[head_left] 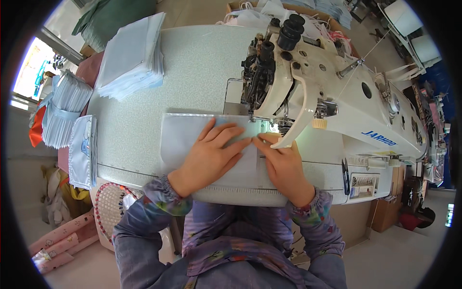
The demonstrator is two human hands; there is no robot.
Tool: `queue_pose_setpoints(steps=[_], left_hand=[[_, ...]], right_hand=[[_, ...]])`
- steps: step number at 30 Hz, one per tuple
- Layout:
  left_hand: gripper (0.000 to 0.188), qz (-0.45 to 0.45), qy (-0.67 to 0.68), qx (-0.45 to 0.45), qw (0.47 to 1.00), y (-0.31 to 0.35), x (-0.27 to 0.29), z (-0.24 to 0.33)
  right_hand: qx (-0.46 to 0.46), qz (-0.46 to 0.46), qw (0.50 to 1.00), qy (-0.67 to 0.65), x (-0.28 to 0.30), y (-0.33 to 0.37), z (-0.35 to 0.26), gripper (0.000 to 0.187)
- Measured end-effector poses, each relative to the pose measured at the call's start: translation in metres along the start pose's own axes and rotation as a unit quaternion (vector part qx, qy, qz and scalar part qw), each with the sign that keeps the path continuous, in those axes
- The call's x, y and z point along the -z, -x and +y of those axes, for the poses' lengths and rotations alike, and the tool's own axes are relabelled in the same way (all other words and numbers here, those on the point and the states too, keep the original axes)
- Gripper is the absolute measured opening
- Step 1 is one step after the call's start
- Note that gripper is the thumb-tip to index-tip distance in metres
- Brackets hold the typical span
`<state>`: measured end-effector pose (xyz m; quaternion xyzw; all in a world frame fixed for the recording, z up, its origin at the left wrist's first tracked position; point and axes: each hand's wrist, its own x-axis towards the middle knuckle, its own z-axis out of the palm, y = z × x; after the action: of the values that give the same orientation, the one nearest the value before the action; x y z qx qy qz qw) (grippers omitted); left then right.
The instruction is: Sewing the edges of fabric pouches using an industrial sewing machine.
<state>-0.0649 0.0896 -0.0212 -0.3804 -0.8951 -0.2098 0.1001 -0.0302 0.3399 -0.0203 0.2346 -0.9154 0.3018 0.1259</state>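
Note:
A flat, pale blue-grey fabric piece [180, 139] lies on the sewing table, its far edge running toward the needle area of a white sewing machine [332, 86]. My left hand [214, 151] rests flat on it with fingers spread. At the fabric's right edge, just in front of the lit presser foot [260, 120], my right hand [284, 166] has its fingers bent and closed on the edge. The index fingertip nearly meets my left thumb. What lies beneath the right fingers is mostly hidden.
A stack of pale fabric pieces [132, 58] sits at the table's far left. Tied bundles [65, 108] and printed pieces [83, 151] stand beside the left edge. Black thread snips [345, 176] lie at right near a small tray [364, 185]. Behind the machine is a cloth-filled box [308, 19].

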Motion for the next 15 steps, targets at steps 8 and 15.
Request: queue_pose_setpoints(steps=[8,15], left_hand=[[0.033,-0.026,0.086,-0.062,0.994,-0.005,0.011,-0.025],[0.041,-0.039,0.144,-0.066,0.987,-0.021,0.012,-0.042]], right_hand=[[0.024,-0.015,0.999,0.029,0.003,0.004,-0.003,0.054],[0.021,-0.030,0.999,0.024,0.002,-0.003,0.000,0.052]])
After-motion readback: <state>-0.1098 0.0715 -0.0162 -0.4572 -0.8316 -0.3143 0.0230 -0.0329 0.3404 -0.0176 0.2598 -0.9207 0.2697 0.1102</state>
